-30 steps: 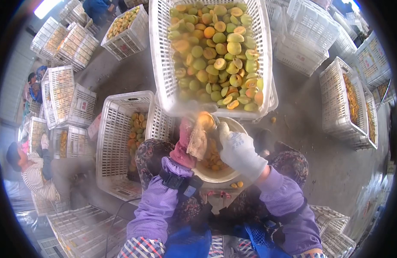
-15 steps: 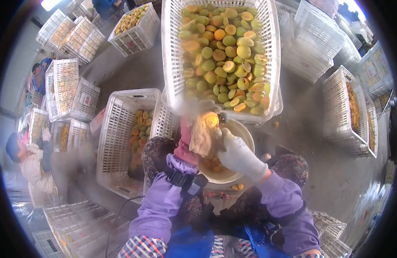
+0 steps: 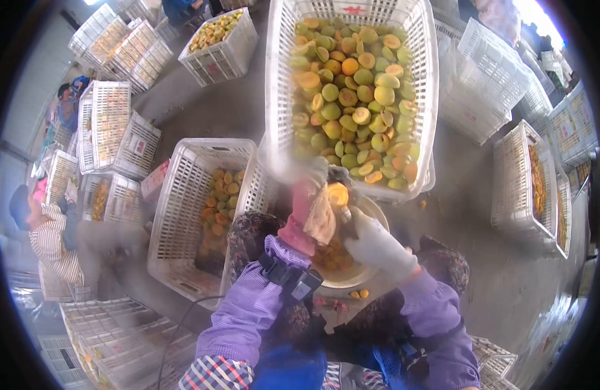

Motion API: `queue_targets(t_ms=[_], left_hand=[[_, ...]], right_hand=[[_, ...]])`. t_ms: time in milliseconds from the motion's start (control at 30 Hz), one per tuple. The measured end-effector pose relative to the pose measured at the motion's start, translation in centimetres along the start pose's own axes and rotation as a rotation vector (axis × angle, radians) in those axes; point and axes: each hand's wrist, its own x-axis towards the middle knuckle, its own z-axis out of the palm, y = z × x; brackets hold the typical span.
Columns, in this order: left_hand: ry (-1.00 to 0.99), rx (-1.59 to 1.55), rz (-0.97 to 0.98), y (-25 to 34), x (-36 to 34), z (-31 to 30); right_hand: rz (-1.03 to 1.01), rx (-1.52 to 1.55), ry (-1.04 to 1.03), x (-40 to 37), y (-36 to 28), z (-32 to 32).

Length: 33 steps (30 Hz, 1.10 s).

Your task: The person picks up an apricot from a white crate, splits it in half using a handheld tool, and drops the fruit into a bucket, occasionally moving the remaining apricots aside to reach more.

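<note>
My left hand (image 3: pixel 304 211), in a pink glove with a tan cloth over the palm, grips an orange apricot (image 3: pixel 337 194) above a metal bowl (image 3: pixel 375 209). My right hand (image 3: pixel 376 246), in a white glove, is closed just below the fruit and touches it. It seems to hold a small knife, mostly hidden. The bowl sits on my lap and holds orange fruit pieces (image 3: pixel 331 255). Right behind my hands stands a large white crate (image 3: pixel 278 97) full of green and orange apricots.
A second white crate (image 3: pixel 183 159) with some apricots stands at my left knee. Many more white crates, some stacked, ring the concrete floor. A person in a striped top (image 3: pixel 50 237) sits at the far left. Two small fruit bits (image 3: pixel 360 294) lie below the bowl.
My head has turned, so the whole scene has slid right and down in view. Both hands stay on the apricot over the bowl, with only small movement.
</note>
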Motion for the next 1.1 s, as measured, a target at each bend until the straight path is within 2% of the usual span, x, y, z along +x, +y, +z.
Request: queue_targets(t_ms=[67,100,133,200,267,333,367,400,467,500,567,667,700,733,767,867,900,1000,1067,1100], left_hand=[[-0.039,-0.03,-0.153,2.5,-1.2,2.5],[-0.164,0.117,0.073,1.5,-1.2,1.3],[-0.129,0.054,0.037,2.0,-1.4,1.8],[-0.052,-0.071,-0.029,2.9,-2.2,2.9],[-0.044,0.205,0.074,1.7,-2.5,1.9],[-0.14,0.137,-0.003,3.0,-2.9,3.8],[-0.121,0.156,0.028,3.1,-2.7,4.3],[-0.1,0.175,0.06,3.2,-2.6,4.8],[0.098,0.113,-0.065,2.8,-1.7,4.2],[0.162,0.07,-0.012,3.0,-1.3,3.9],[0.281,-0.012,0.085,3.7,-0.5,3.4],[0.394,0.203,0.346,6.8,-1.4,0.1],[0.43,0.47,0.354,9.0,-3.3,-0.1],[0.56,0.68,0.379,10.1,-3.9,-2.1],[0.512,0.683,0.336,11.3,-4.1,-4.4],[0.648,2.012,0.188,13.5,-4.1,-9.3],[0.622,2.03,0.155,13.7,-4.4,-7.3],[0.309,1.79,0.371,12.9,-0.6,-3.8],[0.063,1.66,0.311,11.5,3.5,-0.1],[0.04,1.729,0.249,10.7,5.8,1.7]], right_hand=[[0.094,0.164,-0.166,-0.2,-1.6,-1.6],[0.168,0.286,-0.275,-0.3,-2.1,-2.3],[0.242,0.407,-0.385,-0.3,-2.7,-2.9],[0.293,0.35,-0.429,-0.6,-4.4,-3.8],[0.323,0.271,-0.438,-0.7,-5.0,-3.6],[0.331,0.17,-0.4,-1.3,-4.6,-2.6],[0.27,0.768,-0.43,-1.8,-2.1,-1.7],[0.272,0.784,-0.431,-1.9,-1.8,-1.6],[0.277,0.808,-0.426,-2.0,-1.8,-1.9],[0.331,0.764,-0.477,-2.0,-1.3,-2.1],[-0.554,-0.069,-0.165,-0.7,6.7,1.0],[-0.66,-0.986,-0.045,-2.8,7.2,1.4],[-0.479,-0.909,-0.045,-3.4,7.1,1.5],[-0.3,-0.824,-0.045,-4.1,6.5,1.4],[-0.191,-0.812,-0.073,-4.9,3.8,0.3],[-0.258,-0.737,-0.049,-5.6,4.6,-0.1],[-0.232,-0.698,-0.065,-5.8,3.5,-0.6],[-0.28,-0.704,0.056,-6.1,2.4,-1.0],[-0.276,-0.8,0.102,-6.4,1.5,-1.7],[-0.274,-0.852,0.127,-6.4,1.1,-2.2]])
